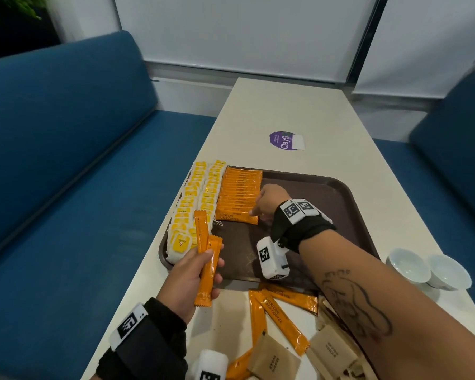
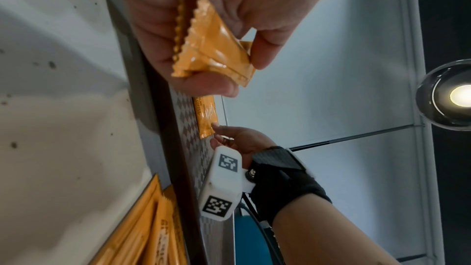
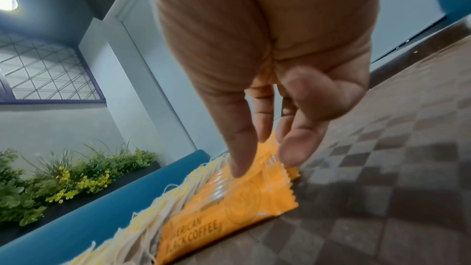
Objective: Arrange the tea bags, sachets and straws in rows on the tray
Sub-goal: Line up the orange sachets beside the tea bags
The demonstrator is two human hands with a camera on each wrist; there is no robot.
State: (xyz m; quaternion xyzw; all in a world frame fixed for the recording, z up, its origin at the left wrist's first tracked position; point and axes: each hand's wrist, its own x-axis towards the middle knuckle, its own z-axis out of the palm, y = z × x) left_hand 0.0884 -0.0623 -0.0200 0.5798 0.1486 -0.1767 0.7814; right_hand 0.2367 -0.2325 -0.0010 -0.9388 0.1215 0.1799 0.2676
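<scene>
A brown tray [image 1: 313, 185] lies on the cream table. Two rows of yellow tea bags [image 1: 200, 198] fill its left side. Beside them runs an overlapping row of orange coffee sachets [image 1: 239, 196]. My right hand [image 1: 266, 201] reaches over the tray, its straight fingers [image 3: 239, 148] touching the nearest sachet [image 3: 229, 205] of that row. My left hand [image 1: 192, 272] hovers at the tray's near left corner and grips two orange sachets [image 1: 207, 261], seen end-on in the left wrist view [image 2: 211, 47].
Loose orange sachets [image 1: 280, 314] and brown sugar packets [image 1: 329, 349] lie on the table in front of the tray. Two white cups [image 1: 428, 267] stand at the right edge. A purple sticker [image 1: 284, 140] sits beyond the tray. Blue benches flank the table.
</scene>
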